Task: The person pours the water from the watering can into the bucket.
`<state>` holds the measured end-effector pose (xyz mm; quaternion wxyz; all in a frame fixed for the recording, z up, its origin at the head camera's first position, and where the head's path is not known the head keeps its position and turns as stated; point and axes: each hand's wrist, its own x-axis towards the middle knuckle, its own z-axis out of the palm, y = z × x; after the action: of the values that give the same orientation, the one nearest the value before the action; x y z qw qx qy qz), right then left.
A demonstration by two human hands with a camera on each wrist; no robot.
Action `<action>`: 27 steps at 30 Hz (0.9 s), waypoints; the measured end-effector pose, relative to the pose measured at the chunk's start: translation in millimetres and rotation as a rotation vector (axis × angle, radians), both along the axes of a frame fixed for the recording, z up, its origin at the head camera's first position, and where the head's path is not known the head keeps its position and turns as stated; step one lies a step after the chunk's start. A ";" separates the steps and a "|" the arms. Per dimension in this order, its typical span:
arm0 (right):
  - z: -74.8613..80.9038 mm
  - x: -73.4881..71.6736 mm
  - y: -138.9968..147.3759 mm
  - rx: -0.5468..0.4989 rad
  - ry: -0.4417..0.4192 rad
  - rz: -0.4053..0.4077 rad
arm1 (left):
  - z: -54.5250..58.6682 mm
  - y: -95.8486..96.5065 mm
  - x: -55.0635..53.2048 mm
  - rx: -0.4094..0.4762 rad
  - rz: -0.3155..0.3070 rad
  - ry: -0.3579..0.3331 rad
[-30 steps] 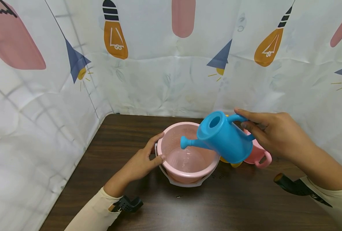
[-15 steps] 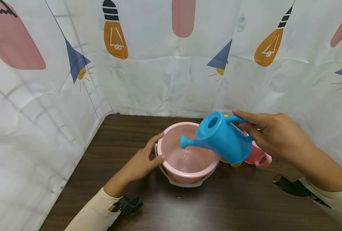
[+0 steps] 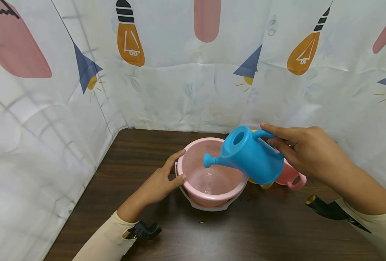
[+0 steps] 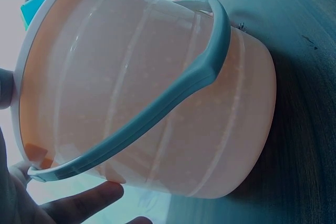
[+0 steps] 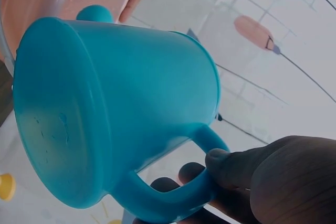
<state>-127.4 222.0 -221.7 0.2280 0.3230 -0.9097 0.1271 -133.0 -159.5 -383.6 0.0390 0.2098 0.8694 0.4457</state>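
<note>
A pink bucket (image 3: 196, 192) with a pale handle stands on the table, wet inside. My left hand (image 3: 158, 185) grips its rim at the left, thumb at the near side; in the left wrist view the fingers (image 4: 89, 203) lie along the outer wall. My right hand (image 3: 305, 146) holds a blue watering can (image 3: 256, 159) by its handle. The can is tilted left, with its spout over the inside of the bucket. In the right wrist view, thumb and fingers wrap the handle (image 5: 157, 203), and the can's base faces the camera.
Behind the watering can, a pink cup (image 3: 289, 175) with a handle stands on the dark wooden table (image 3: 245, 232). Parts of a yellow object (image 3: 267, 186) show beside it, mostly hidden. A white printed curtain (image 3: 180, 98) closes off the back and left.
My right hand and the watering can have shifted slightly left, with the can still tilted over the bucket. The left hand and the bucket have stayed in place.
</note>
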 end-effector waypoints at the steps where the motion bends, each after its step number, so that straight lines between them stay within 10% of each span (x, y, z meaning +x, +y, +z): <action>1: 0.1 -0.3 -0.2 0.001 0.001 -0.001 | 0.0 0.0 -0.1 0.000 0.000 0.000; 27: 4.7 -0.9 -4.6 -0.026 -0.065 -0.026 | 0.7 0.0 0.6 0.003 0.006 -0.009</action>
<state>-128.2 217.4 -217.0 0.2043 0.3037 -0.9190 0.1462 -132.4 -159.5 -382.9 0.0417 0.2053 0.8692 0.4479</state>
